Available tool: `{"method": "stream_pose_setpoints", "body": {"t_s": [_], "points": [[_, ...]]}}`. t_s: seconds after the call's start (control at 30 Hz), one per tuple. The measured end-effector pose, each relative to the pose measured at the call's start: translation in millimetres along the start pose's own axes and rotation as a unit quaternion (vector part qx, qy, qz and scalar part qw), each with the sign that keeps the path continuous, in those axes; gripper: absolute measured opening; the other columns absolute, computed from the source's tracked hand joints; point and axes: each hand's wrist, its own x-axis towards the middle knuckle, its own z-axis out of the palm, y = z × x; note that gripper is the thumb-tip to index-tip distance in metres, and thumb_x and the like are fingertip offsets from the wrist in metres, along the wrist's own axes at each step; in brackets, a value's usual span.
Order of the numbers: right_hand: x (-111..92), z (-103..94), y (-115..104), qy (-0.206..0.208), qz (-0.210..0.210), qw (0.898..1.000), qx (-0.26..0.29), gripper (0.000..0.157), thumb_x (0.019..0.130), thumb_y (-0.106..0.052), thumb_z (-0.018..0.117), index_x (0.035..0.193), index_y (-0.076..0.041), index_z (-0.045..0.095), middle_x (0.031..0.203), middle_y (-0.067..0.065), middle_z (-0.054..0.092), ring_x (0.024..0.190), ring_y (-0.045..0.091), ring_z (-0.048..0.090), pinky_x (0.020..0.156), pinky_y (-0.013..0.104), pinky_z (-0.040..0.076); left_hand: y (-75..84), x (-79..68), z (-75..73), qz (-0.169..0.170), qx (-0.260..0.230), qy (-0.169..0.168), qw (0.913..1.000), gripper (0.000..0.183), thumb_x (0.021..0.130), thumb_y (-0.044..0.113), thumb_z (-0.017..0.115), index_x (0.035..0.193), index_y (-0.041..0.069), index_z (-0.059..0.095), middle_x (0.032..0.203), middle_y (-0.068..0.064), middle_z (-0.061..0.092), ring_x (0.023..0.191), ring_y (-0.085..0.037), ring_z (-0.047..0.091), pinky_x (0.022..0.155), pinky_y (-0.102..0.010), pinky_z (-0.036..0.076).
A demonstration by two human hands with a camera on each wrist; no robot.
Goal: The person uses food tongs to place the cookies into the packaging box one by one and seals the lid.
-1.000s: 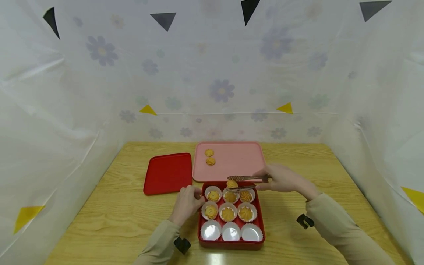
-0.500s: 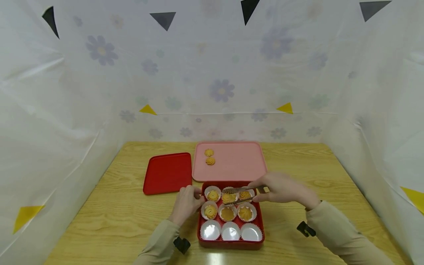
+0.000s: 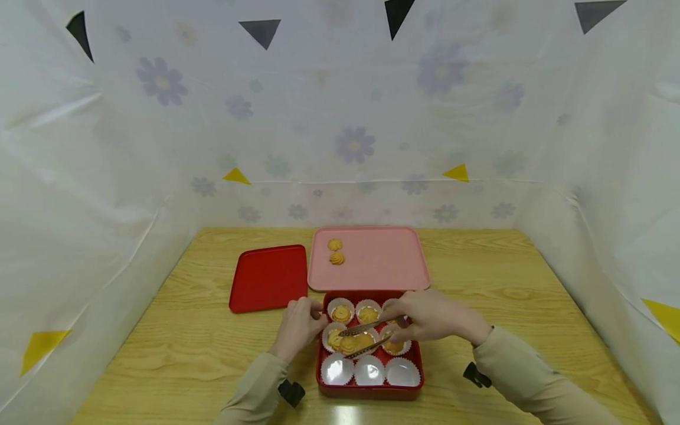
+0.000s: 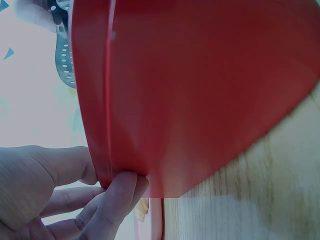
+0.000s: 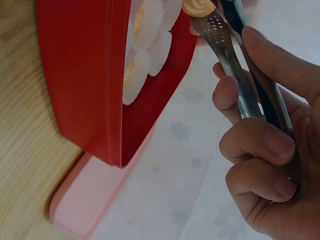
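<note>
Landmark: deep red rounded-square box (image 3: 370,394) on the light wood-grain table (image 3: 186,360).

Left hand (image 3: 299,327): grasping, thumb and fingers pinching the box rim near its far-left corner.

Right hand (image 3: 438,317): grasping, fingers curled round perforated silver metal tongs (image 5: 231,64), thumb along one arm. Tong tips slightly apart, a golden swirled cookie (image 5: 198,7) between them, over the box's middle row, left and centre cups. Cannot tell whether this cookie touches a cup.

Inside box: white fluted paper cups in three rows. Cookies sit in cups of the far and middle rows, some partly hidden by right hand and tongs; near-row cups (image 3: 370,370) show shiny white bottoms.

Beyond the box's far side: pink rounded rectangular tray (image 3: 382,260) bearing two golden cookies (image 3: 336,258) at its left. Left of that tray, beyond the box's far-left corner: flat red rounded-square tray (image 3: 268,282).
</note>
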Motion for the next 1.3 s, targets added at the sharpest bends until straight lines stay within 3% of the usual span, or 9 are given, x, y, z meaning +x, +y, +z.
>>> {"method": "stream_pose_setpoints", "body": {"t_s": [0.2,0.4,0.6,1.3], "points": [[10.7,6.8,-6.9,-0.006,0.003,1.0,-0.015,0.028,0.088,-0.03,0.076,0.115,-0.023,0.075,0.074,-0.017,0.053,0.064,-0.004,0.04,0.056,0.016,0.035,-0.1,0.5,-0.1,-0.004,-0.002,-0.006,1.0,0.008,0.077,0.003,0.07,0.081,0.005,0.076,0.073,-0.006,0.074,0.065,-0.01,0.061,0.056,-0.023,0.048],[19.4,11.7,-13.3,-0.019,-0.006,1.0,-0.018,0.039,0.088,-0.028,0.076,0.126,-0.035,0.07,0.067,-0.015,0.05,0.06,-0.003,0.038,0.054,0.016,0.032,-0.3,1.1,0.5,-0.005,-0.002,-0.007,1.0,0.007,0.077,0.003,0.07,0.079,0.006,0.076,0.071,-0.005,0.073,0.063,-0.009,0.059,0.055,-0.022,0.046],[26.0,16.1,-16.5,-0.031,-0.022,0.999,-0.023,0.041,0.089,-0.027,0.074,0.129,-0.034,0.069,0.066,-0.017,0.053,0.059,-0.004,0.042,0.054,0.015,0.034,-0.3,2.1,0.2,-0.003,-0.002,-0.005,1.0,0.009,0.077,0.002,0.068,0.07,0.008,0.068,0.068,-0.004,0.072,0.06,-0.008,0.056,0.054,-0.022,0.044],[28.8,21.5,-20.6,-0.024,-0.005,0.996,-0.082,0.039,0.085,-0.034,0.078,0.123,-0.038,0.071,0.061,-0.018,0.048,0.057,0.0,0.038,0.06,0.018,0.031,-1.0,1.4,0.8,0.002,-0.001,-0.002,1.0,0.007,0.077,0.004,0.071,0.081,0.005,0.076,0.074,-0.006,0.074,0.066,-0.011,0.064,0.058,-0.025,0.049]]}}
